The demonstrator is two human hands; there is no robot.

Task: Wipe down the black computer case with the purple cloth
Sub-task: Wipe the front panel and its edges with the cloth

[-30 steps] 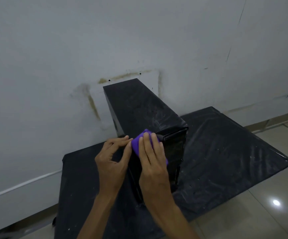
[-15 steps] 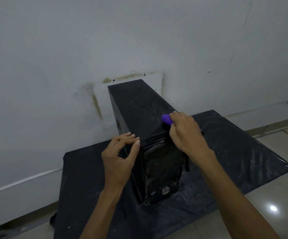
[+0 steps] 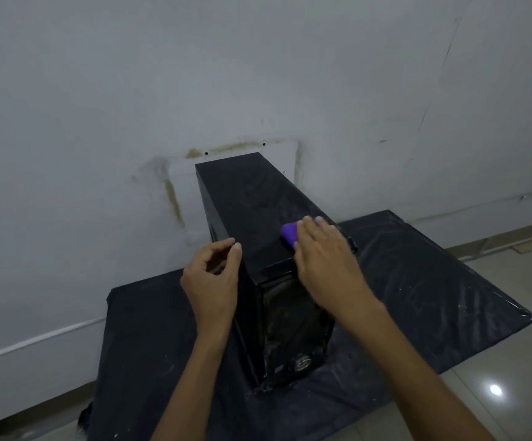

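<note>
The black box-shaped computer case [image 3: 252, 202] is touched at its top's 7 o'clock corner by the loosely curled, empty left hand [image 3: 212, 281]. At 5 o'clock, the purple cloth [image 3: 289, 234] is pressed down by the straight-fingered right hand [image 3: 325, 262].

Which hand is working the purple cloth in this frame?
The right hand: its flat fingers press the purple cloth onto the top of the black computer case. The left hand has no cloth, curled beside the case's left edge.
</note>
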